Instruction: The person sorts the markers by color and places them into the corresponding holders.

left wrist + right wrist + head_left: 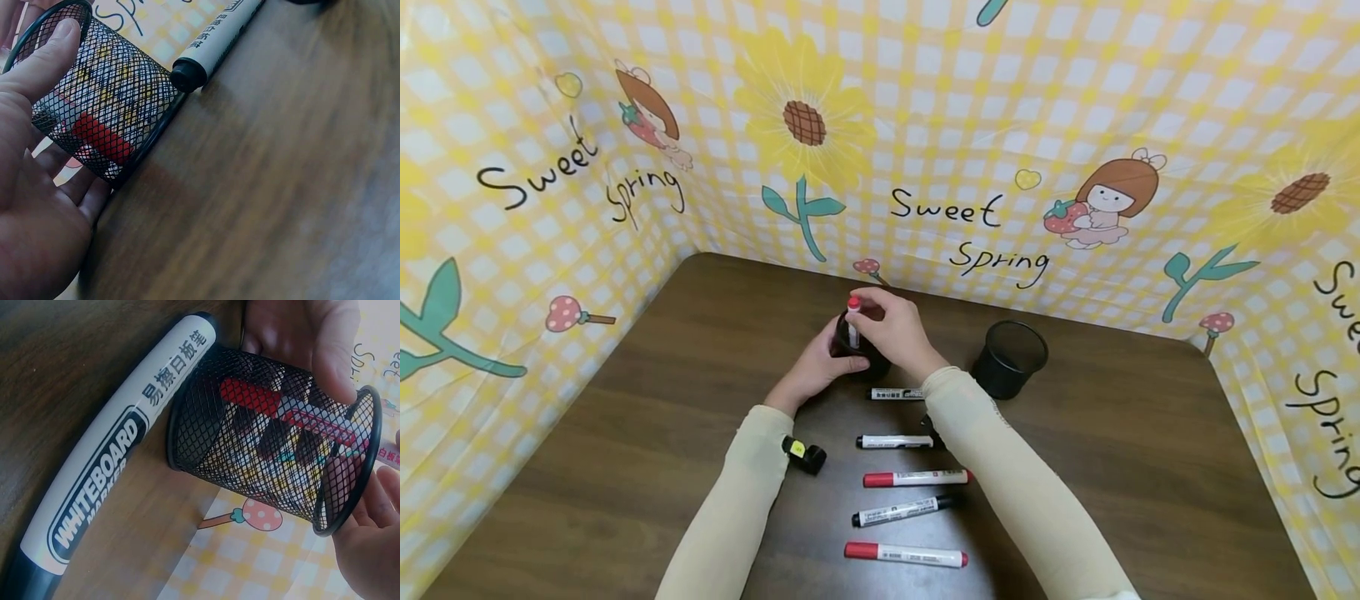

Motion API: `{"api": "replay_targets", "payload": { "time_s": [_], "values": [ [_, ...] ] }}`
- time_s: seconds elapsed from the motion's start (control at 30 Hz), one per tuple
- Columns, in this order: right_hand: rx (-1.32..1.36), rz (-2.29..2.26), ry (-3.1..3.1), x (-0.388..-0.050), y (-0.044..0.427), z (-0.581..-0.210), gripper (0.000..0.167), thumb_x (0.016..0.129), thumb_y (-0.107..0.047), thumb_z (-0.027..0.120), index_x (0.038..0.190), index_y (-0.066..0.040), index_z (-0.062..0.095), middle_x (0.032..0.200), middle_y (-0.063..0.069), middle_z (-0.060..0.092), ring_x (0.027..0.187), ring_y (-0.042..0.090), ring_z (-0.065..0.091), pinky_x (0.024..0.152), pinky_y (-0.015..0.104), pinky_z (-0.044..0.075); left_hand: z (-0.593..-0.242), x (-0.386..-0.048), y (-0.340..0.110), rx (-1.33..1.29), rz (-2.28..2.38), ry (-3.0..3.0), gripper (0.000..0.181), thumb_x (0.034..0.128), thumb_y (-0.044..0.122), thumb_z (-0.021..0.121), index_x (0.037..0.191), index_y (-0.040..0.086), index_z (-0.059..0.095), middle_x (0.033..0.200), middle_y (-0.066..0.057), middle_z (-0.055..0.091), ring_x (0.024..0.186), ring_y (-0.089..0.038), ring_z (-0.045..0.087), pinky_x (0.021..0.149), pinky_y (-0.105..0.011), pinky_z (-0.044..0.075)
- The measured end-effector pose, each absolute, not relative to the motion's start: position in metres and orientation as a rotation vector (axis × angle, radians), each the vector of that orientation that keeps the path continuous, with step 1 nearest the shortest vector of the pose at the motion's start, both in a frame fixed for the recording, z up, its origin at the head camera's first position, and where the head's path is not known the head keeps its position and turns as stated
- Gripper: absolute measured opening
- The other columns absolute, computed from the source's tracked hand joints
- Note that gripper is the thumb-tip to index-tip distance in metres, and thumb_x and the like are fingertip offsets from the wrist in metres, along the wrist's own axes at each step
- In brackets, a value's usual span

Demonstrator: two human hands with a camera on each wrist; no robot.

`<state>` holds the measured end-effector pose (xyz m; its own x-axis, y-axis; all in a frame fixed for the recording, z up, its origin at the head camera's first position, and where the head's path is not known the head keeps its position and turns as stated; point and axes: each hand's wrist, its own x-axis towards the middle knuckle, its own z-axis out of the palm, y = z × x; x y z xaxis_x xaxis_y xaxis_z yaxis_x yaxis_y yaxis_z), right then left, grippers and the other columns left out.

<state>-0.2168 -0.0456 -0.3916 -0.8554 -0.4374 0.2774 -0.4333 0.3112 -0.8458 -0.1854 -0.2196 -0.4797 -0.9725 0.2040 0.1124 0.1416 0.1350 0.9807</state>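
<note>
A black mesh pen cup (876, 369) stands near the back of the table. My left hand (815, 367) grips its side, the thumb across the near wall and the fingers round the far side. A red-and-white whiteboard marker (853, 321) is partly inside the cup, upright, its red cap low behind the mesh in the right wrist view. My right hand (901, 329) pinches the marker near its upper end, above the rim. Just in front of the cup lies a black-capped whiteboard marker (119, 437).
Right of the hands stands a second black mesh cup (1011, 362). Toward the front lie a black-capped marker (895, 442), a red marker (917, 478), another black-capped one (901, 511) and another red one (906, 555). A patterned cloth (925, 150) walls the table's back and sides.
</note>
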Motion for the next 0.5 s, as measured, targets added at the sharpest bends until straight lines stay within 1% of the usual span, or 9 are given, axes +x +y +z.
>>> {"api": "replay_targets", "payload": {
  "time_s": [0.17, 0.37, 0.5],
  "values": [
    [-0.832, -1.652, 2.510, -0.2153, -0.0432, -0.3887, 0.031, 0.094, -0.018, 0.075, 0.123, -0.010, 0.071, 0.103, 0.002, 0.072, 0.090, 0.014, 0.066, 0.079, 0.031, 0.054, -0.4783, -0.1850, -0.2200, 0.360, 1.982, 2.341, 0.079, 0.0885, 0.001, 0.077, 0.155, 0.014, 0.036, 0.151, -0.008, 0.045, 0.137, -0.024, 0.041, 0.112, -0.048, 0.030],
    [-0.808, -1.642, 2.497, -0.2135, -0.0430, -0.3872, 0.032, 0.093, -0.018, 0.075, 0.124, -0.012, 0.071, 0.106, 0.000, 0.072, 0.092, 0.014, 0.066, 0.081, 0.031, 0.054, -0.4771, -0.1839, -0.2198, 0.334, 1.966, 2.357, 0.078, 0.0887, 0.006, 0.078, 0.154, 0.016, 0.038, 0.150, -0.006, 0.046, 0.135, -0.025, 0.043, 0.111, -0.049, 0.032],
    [-0.811, -1.636, 2.491, -0.2126, -0.0431, -0.3861, 0.033, 0.093, -0.018, 0.076, 0.125, -0.012, 0.070, 0.107, 0.000, 0.071, 0.093, 0.014, 0.066, 0.082, 0.031, 0.054, -0.4766, -0.1832, -0.2195, 0.329, 1.968, 2.355, 0.077, 0.0888, 0.005, 0.078, 0.154, 0.015, 0.038, 0.149, -0.007, 0.047, 0.134, -0.026, 0.043, 0.111, -0.050, 0.032]
  ]
}}
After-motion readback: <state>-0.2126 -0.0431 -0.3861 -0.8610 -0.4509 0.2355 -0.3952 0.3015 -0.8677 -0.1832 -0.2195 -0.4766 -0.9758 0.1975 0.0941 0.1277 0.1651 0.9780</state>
